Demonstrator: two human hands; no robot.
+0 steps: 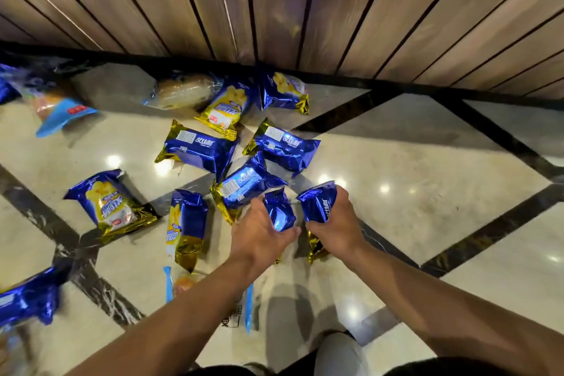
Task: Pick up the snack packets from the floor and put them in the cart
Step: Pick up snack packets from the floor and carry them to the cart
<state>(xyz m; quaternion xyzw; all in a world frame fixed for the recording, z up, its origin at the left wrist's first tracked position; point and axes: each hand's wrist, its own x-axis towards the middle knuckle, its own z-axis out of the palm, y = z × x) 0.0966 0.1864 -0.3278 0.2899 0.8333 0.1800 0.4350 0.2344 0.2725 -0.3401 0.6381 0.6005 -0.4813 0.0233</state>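
Several blue-and-gold snack packets lie scattered on the glossy marble floor [412, 162]. My left hand [259, 232] grips one blue packet [279, 214] just above the floor. Beside it my right hand [335, 223] holds another blue packet [317, 204], its gold end poking out below the palm. Right behind my hands lies a blue packet [241, 186], and two more sit further back, one blue packet [198, 149] on the left and one blue packet [287, 146] on the right. No cart is in view.
A wooden slatted wall [305, 9] with a dark base rises behind the packets. Clear bread packets lie at the back [183, 91] and at the far left [58, 107]. Another blue packet [27, 299] is at the left edge. My knee [338, 354] shows at the bottom.
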